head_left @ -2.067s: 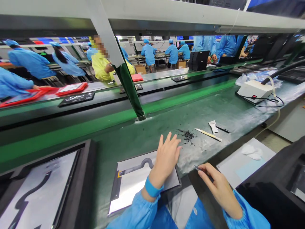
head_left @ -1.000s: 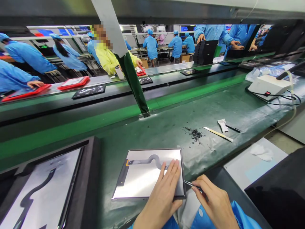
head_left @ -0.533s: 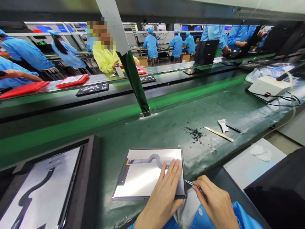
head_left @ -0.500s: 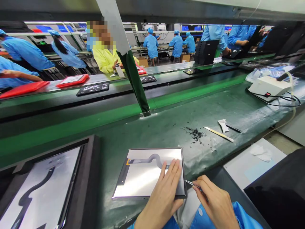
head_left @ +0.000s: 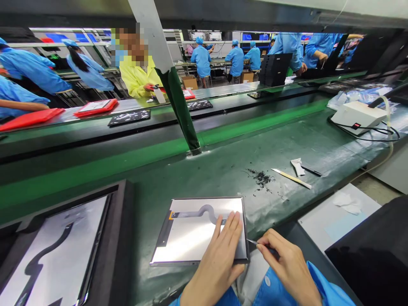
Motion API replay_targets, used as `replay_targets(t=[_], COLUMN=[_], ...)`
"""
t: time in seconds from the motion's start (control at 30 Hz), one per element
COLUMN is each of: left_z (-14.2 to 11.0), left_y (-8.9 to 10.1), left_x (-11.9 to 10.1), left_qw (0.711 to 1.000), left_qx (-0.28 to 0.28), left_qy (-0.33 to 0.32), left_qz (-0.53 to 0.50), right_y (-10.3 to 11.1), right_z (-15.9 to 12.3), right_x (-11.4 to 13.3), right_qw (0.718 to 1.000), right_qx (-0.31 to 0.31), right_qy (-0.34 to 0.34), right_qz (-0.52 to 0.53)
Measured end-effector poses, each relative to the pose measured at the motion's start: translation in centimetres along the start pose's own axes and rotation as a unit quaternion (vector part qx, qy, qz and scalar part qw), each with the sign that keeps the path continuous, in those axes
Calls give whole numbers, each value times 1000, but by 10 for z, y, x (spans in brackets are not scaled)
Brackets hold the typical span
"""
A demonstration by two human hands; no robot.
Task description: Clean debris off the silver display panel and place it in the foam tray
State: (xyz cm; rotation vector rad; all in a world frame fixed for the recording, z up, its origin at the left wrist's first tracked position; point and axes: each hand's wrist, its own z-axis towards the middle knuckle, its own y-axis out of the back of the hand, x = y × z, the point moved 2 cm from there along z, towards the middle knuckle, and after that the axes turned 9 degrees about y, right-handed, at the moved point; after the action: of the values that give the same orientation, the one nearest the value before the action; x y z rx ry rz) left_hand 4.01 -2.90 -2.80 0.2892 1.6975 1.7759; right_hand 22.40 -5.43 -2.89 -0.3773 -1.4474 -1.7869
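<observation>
A silver-backed display panel [head_left: 188, 244] with a dark frame and a curved grey flex cable [head_left: 208, 209] lies flat on the green bench top. My left hand [head_left: 219, 250] rests flat over its right side, fingers stretched out together. Beside the panel's right edge, my right hand [head_left: 285, 259] pinches slim metal tweezers [head_left: 253, 242]. Their tip touches or nearly touches the dark edge; most of the tool is hidden in my fingers.
Black shavings [head_left: 262, 178], a pale-handled knife [head_left: 291, 178], a black pen-like tool [head_left: 311, 171] and a white scrap [head_left: 298, 167] lie behind. Left is another panel [head_left: 68, 250] in a black tray [head_left: 123, 238]. A post [head_left: 185, 114] rises mid-bench; a white device [head_left: 358, 118] stands right.
My right hand has shifted slightly, with the tweezers still at the panel's right edge. My left hand stays in place. Across the bench, dark panels on the line have moved slightly right.
</observation>
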Motion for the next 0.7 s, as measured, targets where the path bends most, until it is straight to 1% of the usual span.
replay_targets(t=[0.13,0.3,0.5,0.7], left_z=[0,-1,0,-1], left_y=[-1,-1,-1,0], left_x=[1,1,1,1], left_qw=[1000,1000,1000,1000], left_qx=[7,-1,-4,-5], left_qy=[7,6,3,3], left_qz=[-16,-28,-31,-27], right_y=[0,-1,0,1], right_z=[2,2,1,2], right_x=[-8,-14,-17,-16], right_qw=[997,990,987,983], right_qx=[25,55,72,75], right_qy=[-54,-91,-100,-104], right_qz=[49,89,107,127])
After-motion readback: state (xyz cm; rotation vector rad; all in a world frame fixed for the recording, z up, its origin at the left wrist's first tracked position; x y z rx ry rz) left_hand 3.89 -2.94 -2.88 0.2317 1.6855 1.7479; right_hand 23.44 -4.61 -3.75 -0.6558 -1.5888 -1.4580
